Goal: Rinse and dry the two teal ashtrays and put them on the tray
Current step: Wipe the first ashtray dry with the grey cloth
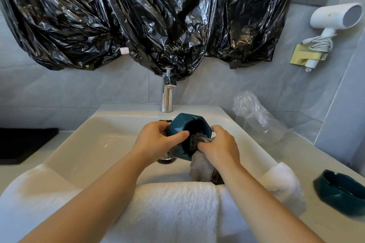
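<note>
My left hand (pixel 158 140) grips a teal faceted ashtray (pixel 183 124), tilted on its side above the white sink (pixel 94 140), its hollow facing me. My right hand (pixel 219 148) holds a grey cloth (pixel 199 162) and presses part of it into the ashtray's hollow; the rest of the cloth hangs down below the hand. A second teal ashtray (pixel 339 191) sits upright on the counter at the far right. A black tray (pixel 23 144) lies on the counter at the left edge.
A chrome tap (pixel 167 94) stands behind the sink, with no water running. White towels (pixel 173 209) drape over the sink's front rim. Crumpled clear plastic (pixel 256 114) lies at the back right. A white hair dryer (pixel 333 19) hangs on the wall. Black plastic sheeting (pixel 138 16) covers the wall above.
</note>
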Motion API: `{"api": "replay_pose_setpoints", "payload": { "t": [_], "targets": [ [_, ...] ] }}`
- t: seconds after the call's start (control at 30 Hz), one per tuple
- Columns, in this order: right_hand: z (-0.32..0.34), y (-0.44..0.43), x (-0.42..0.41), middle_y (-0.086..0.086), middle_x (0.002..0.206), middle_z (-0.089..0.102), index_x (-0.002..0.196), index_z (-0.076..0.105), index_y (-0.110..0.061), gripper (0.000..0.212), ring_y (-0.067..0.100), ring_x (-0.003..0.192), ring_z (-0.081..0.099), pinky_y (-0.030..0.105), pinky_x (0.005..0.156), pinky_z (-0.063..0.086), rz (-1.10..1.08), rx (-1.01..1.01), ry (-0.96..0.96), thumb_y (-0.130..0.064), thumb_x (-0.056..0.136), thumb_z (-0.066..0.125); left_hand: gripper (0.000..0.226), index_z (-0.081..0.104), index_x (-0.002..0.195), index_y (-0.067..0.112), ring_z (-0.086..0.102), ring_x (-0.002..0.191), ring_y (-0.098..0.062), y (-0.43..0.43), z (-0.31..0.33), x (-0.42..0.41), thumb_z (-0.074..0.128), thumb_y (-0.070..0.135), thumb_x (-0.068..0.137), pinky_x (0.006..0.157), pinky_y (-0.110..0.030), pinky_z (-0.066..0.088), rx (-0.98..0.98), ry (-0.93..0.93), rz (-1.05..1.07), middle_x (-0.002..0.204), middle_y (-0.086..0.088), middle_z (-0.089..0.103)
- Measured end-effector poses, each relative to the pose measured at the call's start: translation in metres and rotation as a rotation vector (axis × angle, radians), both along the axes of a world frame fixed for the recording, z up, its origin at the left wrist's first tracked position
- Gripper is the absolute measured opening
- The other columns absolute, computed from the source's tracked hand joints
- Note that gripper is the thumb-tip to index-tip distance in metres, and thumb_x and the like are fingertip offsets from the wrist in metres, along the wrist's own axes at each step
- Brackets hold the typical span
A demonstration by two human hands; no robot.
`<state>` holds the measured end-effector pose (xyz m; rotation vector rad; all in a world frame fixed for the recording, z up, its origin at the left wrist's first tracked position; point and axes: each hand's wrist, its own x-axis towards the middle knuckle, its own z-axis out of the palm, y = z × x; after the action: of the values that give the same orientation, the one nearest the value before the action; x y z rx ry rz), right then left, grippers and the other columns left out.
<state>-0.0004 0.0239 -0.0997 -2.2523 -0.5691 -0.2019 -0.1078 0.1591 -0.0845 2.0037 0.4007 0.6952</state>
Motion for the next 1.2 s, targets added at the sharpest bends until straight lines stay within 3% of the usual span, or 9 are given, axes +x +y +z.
{"api": "replay_pose_setpoints", "payload": {
  "t": [0.17,0.37,0.5,0.63,0.73,0.83,0.9,1.03,1.2],
  "targets": [
    [0.001,0.000,-0.001,0.002,0.109,0.069,0.120,0.060,-0.020,0.037,0.026,0.095,0.063,0.028,0.066,0.040,0.008,0.007,-0.047,-0.032,0.086,0.065,0.033,0.070,0.096,0.021,0.069,0.080,-0.013,0.001,0.000,0.001,0.073,0.047,0.076,0.071,-0.031,0.060,0.040,0.007,0.010,0.083,0.004,0.073],
    [-0.008,0.004,0.007,0.013,0.104,0.068,0.106,0.062,-0.008,0.030,0.028,0.097,0.064,0.041,0.084,0.053,0.197,0.160,0.475,-0.022,0.080,0.070,0.024,0.069,0.080,0.021,0.066,0.066,-0.008,0.002,0.000,0.003,0.073,0.045,0.078,0.051,-0.017,0.051,0.025,-0.032,0.082,0.070,0.006,0.070],
    [-0.009,0.005,0.009,0.012,0.109,0.068,0.116,0.061,-0.006,0.041,0.027,0.102,0.065,0.037,0.089,0.053,0.264,0.154,0.704,-0.022,0.080,0.071,0.024,0.069,0.075,0.023,0.068,0.068,-0.014,0.002,-0.001,0.003,0.074,0.046,0.076,0.061,-0.032,0.057,0.009,-0.048,0.110,0.070,0.003,0.072],
    [-0.013,0.005,0.010,0.009,0.106,0.069,0.111,0.064,-0.011,0.035,0.026,0.098,0.064,0.041,0.088,0.055,0.219,0.163,0.485,-0.019,0.077,0.072,0.026,0.071,0.081,0.022,0.070,0.073,-0.014,0.000,-0.001,0.003,0.074,0.047,0.075,0.065,-0.034,0.060,0.037,-0.039,0.079,0.073,0.005,0.072],
    [-0.008,0.002,0.005,0.002,0.095,0.066,0.100,0.064,-0.017,0.024,0.025,0.088,0.062,0.031,0.063,0.046,0.079,0.059,0.156,-0.025,0.079,0.069,0.035,0.071,0.082,0.020,0.068,0.071,-0.016,-0.001,0.000,0.003,0.071,0.055,0.075,0.063,-0.034,0.059,0.112,-0.005,0.077,0.070,0.004,0.070],
    [-0.001,0.002,-0.002,-0.004,0.079,0.060,0.084,0.058,-0.022,0.007,0.023,0.074,0.056,0.027,0.050,0.030,-0.003,0.003,-0.076,-0.026,0.081,0.064,0.034,0.070,0.077,0.022,0.064,0.067,-0.015,0.000,0.001,0.002,0.068,0.056,0.076,0.059,-0.031,0.053,0.129,0.001,0.087,0.065,0.006,0.067],
    [-0.002,0.004,-0.002,-0.004,0.074,0.058,0.080,0.058,-0.021,0.008,0.023,0.070,0.053,0.027,0.048,0.028,0.020,0.003,-0.078,-0.026,0.083,0.063,0.031,0.069,0.075,0.024,0.062,0.066,-0.015,0.002,0.001,0.002,0.068,0.055,0.077,0.059,-0.031,0.051,0.135,-0.015,0.098,0.064,0.007,0.065],
    [-0.008,0.005,0.006,0.005,0.085,0.064,0.093,0.064,-0.011,0.015,0.025,0.079,0.060,0.030,0.059,0.041,0.182,-0.019,0.147,-0.024,0.086,0.060,0.039,0.070,0.089,0.026,0.066,0.077,-0.012,0.002,-0.002,0.002,0.066,0.062,0.075,0.066,-0.031,0.057,0.131,0.002,0.082,0.078,0.009,0.070],
    [-0.008,0.004,0.008,0.004,0.071,0.055,0.083,0.060,-0.009,0.010,0.023,0.070,0.053,0.027,0.052,0.032,0.202,0.077,0.249,-0.018,0.089,0.058,0.056,0.065,0.104,0.020,0.064,0.087,-0.009,0.002,0.001,0.002,0.068,0.065,0.072,0.070,-0.025,0.054,-0.014,0.004,0.099,0.095,0.004,0.069]
  ]
}}
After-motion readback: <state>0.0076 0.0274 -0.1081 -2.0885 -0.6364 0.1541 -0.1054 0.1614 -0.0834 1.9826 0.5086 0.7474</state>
